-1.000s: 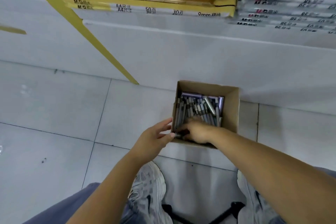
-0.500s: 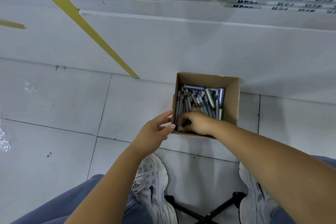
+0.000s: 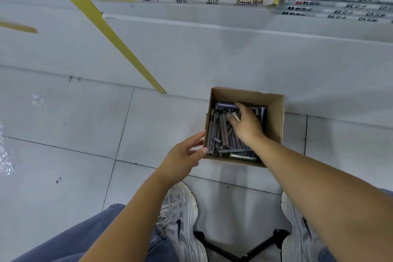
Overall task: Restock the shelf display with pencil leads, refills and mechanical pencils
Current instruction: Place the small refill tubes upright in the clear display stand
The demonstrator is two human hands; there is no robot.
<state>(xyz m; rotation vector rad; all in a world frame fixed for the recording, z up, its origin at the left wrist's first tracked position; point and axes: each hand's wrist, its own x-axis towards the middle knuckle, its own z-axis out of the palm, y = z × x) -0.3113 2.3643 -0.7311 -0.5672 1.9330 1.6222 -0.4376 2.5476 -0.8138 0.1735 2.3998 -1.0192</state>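
Your right hand point(image 3: 247, 125) pinches a small pale tube point(image 3: 236, 116) in the cardboard box point(image 3: 275, 117) of pencils point(image 3: 221, 132), while your left hand point(image 3: 181, 156) touches its corner with fingers relaxed.

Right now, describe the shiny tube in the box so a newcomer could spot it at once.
Find the open cardboard box on the floor, against the white shelf base. Look along its near wall, towards the right corner: the tube lies there crosswise. It is the only glossy, metallic greenish piece, thicker than the matte grey sticks piled around it.
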